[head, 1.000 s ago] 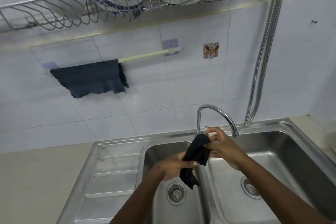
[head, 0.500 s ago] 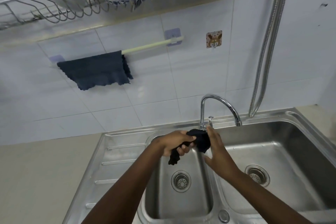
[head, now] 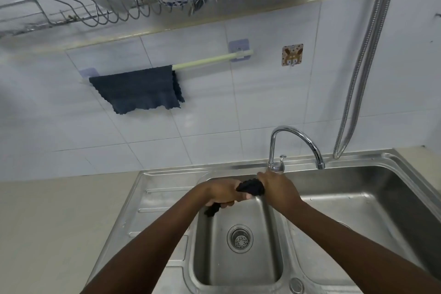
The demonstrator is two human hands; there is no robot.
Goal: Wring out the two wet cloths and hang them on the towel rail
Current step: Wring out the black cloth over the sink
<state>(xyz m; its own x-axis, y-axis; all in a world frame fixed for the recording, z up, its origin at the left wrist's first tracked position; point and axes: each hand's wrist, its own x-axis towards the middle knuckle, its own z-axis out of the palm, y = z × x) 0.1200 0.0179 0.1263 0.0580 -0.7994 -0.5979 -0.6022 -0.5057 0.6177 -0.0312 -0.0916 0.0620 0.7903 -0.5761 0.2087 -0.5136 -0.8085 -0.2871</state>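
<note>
Both hands, left hand (head: 223, 194) and right hand (head: 278, 190), clench a twisted black wet cloth (head: 250, 187) lying nine-to-three between them; the pale green plastic towel rail (head: 210, 61) lies at eleven o'clock, nearer the left.

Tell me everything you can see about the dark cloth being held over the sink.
The dark, nearly black cloth is bunched into a tight roll, its texture looking nubbly. The left hand and right hand each close around one end, above the smaller left basin of the steel sink. A short tail pokes out below the left hand's grip. Nothing else touches it.
</note>
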